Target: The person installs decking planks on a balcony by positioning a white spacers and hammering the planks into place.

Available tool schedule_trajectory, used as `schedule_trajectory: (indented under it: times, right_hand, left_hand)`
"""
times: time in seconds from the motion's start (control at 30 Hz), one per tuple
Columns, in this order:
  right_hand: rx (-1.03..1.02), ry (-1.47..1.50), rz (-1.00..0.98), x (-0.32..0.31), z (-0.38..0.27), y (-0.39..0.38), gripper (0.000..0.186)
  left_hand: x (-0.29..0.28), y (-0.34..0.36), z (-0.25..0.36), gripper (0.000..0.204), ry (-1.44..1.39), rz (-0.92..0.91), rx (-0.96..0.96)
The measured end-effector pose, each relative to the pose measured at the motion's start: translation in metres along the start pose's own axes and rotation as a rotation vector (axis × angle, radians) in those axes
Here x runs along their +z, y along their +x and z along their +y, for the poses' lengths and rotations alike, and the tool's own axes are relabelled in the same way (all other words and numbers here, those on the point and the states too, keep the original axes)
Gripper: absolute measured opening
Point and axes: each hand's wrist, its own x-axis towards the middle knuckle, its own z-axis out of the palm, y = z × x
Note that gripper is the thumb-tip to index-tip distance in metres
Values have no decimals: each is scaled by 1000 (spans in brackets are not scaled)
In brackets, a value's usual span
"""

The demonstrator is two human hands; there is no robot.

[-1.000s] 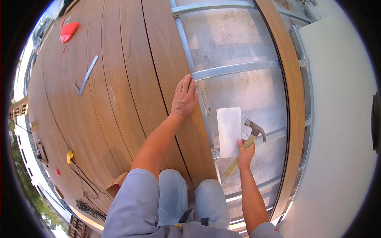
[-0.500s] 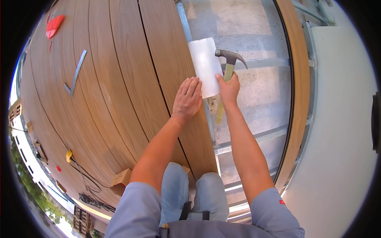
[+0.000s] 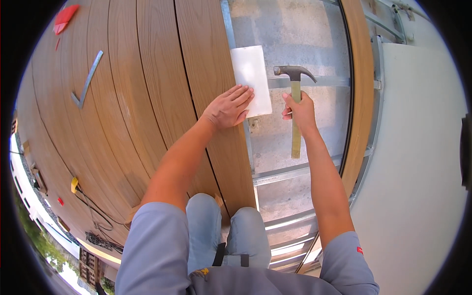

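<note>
Atop white rectangle now, left hand

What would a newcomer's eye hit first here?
Probably the claw hammer in the person's right hand, over the grey metal framing on the right. Next, the bright white rectangular piece at the right edge of the brown boards, with the left hand's fingers on it. Then, farther left on the boards, the L-shaped metal square and a red item beyond it.
</note>
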Motion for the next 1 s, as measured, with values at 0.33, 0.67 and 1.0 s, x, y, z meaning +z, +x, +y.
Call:
schedule_trajectory:
  times: [0.33, 0.67, 1.0]
  right_hand:
    - [268, 459, 54, -50, -23, 8, 43]
    - [324, 240, -65, -92, -65, 25, 43]
    - [501, -36, -216, -80, -88, 18, 43]
  left_hand:
    - [6, 9, -1, 48, -86, 27, -1]
    - [1, 5, -2, 46, -66, 14, -13]
    - [0, 1, 1, 48, -5, -56, -7]
